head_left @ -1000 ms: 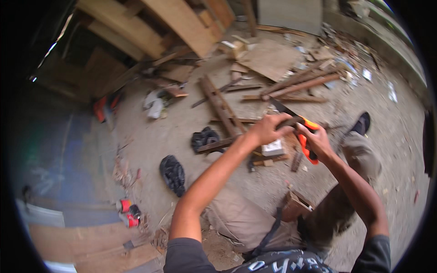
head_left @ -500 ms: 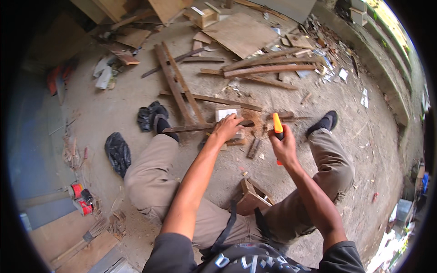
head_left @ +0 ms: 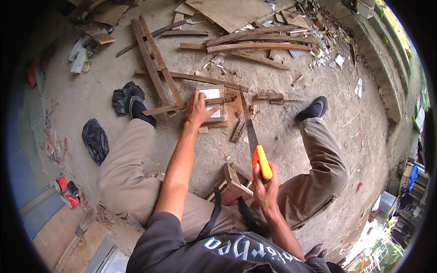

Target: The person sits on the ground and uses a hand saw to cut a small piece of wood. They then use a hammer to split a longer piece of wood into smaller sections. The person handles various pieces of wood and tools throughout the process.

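Note:
My left hand grips a narrow wooden strip and presses it down over a wooden block with a white top. The strip's right end juts past the block. In my right hand, closed around its orange and black handle, is a handsaw. Its blade points away from me, the tip just right of the strip's free end, seemingly apart from it. Sawdust lies on the floor beside the block. Short wood offcuts are scattered close by.
Long wooden battens and a stack of strips lie ahead. A plywood sheet is at the far side. Black plastic bags sit at left. A wooden box stands between my legs. A concrete ledge runs along the right.
My right hand has drawn back toward me and turned, so the saw blade now shows lengthwise. The left hand keeps its hold on the strip. The whole view has shifted.

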### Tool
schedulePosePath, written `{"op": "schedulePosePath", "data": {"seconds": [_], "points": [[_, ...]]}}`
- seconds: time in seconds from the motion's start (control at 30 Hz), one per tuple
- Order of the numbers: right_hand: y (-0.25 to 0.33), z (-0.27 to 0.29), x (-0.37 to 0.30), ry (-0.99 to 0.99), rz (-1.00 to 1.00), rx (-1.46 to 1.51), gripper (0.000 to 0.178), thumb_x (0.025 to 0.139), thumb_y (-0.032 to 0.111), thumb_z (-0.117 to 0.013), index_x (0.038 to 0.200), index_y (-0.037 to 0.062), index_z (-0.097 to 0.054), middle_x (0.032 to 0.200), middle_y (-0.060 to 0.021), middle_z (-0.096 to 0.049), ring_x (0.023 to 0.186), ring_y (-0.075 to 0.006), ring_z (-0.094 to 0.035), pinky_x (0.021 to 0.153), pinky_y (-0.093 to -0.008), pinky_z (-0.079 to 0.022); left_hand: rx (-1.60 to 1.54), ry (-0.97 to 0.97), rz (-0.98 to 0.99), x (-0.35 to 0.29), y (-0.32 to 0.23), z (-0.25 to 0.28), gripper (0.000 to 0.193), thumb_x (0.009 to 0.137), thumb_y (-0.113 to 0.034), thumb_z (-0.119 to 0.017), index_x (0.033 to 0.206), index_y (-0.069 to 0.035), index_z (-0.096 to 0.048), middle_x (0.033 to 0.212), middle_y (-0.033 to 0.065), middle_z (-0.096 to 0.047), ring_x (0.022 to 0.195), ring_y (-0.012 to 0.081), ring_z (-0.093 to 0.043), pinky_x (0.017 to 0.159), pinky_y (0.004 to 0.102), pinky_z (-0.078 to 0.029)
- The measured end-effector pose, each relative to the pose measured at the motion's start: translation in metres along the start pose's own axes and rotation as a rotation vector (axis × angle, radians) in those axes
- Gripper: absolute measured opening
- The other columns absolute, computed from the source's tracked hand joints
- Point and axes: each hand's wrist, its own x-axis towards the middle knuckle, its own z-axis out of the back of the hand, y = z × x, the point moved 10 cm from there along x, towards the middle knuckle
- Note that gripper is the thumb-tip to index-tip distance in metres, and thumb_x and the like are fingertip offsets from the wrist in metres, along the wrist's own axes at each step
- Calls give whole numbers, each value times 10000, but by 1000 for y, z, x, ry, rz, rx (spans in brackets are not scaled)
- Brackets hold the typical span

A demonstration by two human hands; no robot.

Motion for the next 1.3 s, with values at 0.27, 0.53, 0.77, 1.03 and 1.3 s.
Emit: {"op": "schedulePosePath", "data": {"seconds": [0.27, 0.53, 0.77, 1.03, 1.3], "points": [[4, 10, -13, -8, 49, 30, 264, 932, 161, -656, 1098, -30, -580, 802, -46, -617, 728, -81, -559, 661, -243, -466, 110, -126, -99, -16, 34, 1, 694, 880, -699, -466, 1101, -41, -483, 1016, 149, -573, 1035, 318, -527, 979, 462, -323], [-2, 7, -27, 12, 28, 58, 233, 960, 149, -614, 1107, -25, -564, 820, -3, -573, 710, -53, -508, 625, -216, -424, 117, -350, -142, -48, 19, 9, 526, 816, -420, -740, 1090, -70, -458, 1022, 115, -529, 1020, 283, -509, 996, 459, -314], [-3, 1, -47, 17, 29, 80, 233, 958, 164, -627, 1087, -22, -571, 751, 6, -567, 666, -55, -505, 579, -214, -409, 127, -244, -18, -58, 1, 16, 689, 825, -656, -608, 1076, -37, -441, 1009, 174, -573, 1065, 331, -519, 1091, 486, -257], [-10, 5, -59, -9, 107, 17, 238, 928, 138, -656, 1087, -22, -580, 772, -35, -604, 692, -76, -540, 616, -233, -439, 257, -185, 116, -57, 9, -5, 946, 708, -783, -600, 1155, 40, -473, 1156, 235, -594, 1209, 364, -493, 1135, 503, -253], [-9, 1, -60, 29, 106, -33, 244, 900, 141, -678, 1056, -21, -584, 713, -70, -617, 655, -97, -564, 607, -266, -467, 213, -20, 126, -40, 37, -9, 1036, 571, -892, -591, 1072, 14, -633, 1085, 197, -650, 1115, 302, -587, 1135, 440, -277]]}}
